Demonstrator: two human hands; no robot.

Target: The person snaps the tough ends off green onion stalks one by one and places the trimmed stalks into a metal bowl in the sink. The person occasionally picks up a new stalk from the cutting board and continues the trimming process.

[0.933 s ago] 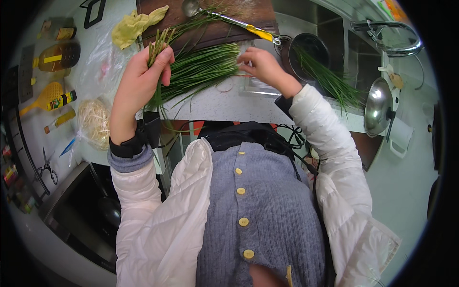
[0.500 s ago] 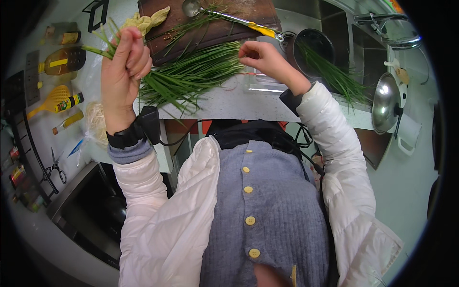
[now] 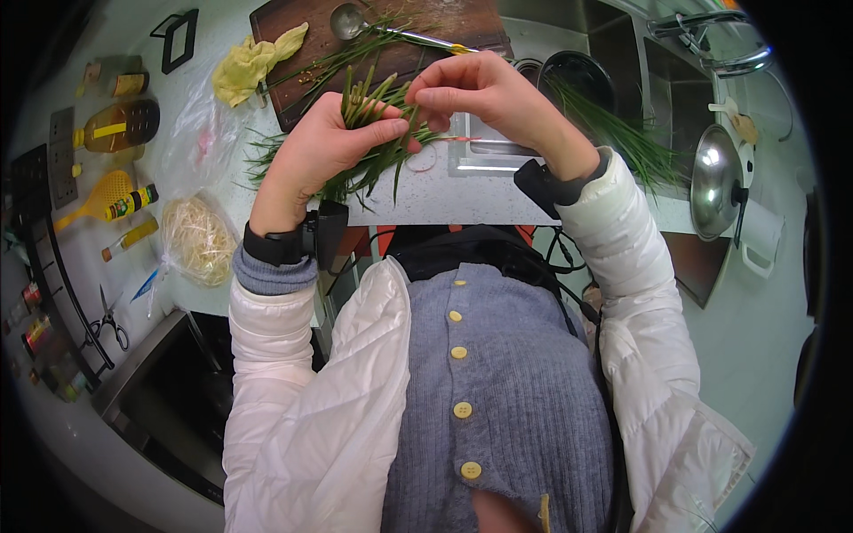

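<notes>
A small bunch of green chives (image 3: 358, 105) is gripped in my left hand (image 3: 329, 149), its pale cut ends pointing up past the fingers. My right hand (image 3: 484, 93) is beside the bunch, thumb and fingers curled together at its right edge. Whatever those fingertips pinch, if anything, is hidden. Under and behind my left hand more chives (image 3: 355, 182) lie on the white counter, partly covered by it. Another bundle of chives (image 3: 622, 142) leans out of a dark pot (image 3: 582, 75) to the right.
At the back lies a brown cutting board (image 3: 466, 18) with a metal ladle (image 3: 350, 21) and loose chives. A yellow cloth (image 3: 253, 67) sits left of it. A clear plastic tray (image 3: 484, 160) is near the sink (image 3: 613, 35). Bagged pale strands (image 3: 200, 240) and bottles (image 3: 120, 124) stand left.
My left hand has moved right and slightly down with its chives, from beside the yellow cloth to in front of my right hand. My right hand has risen a little and shifted left.
</notes>
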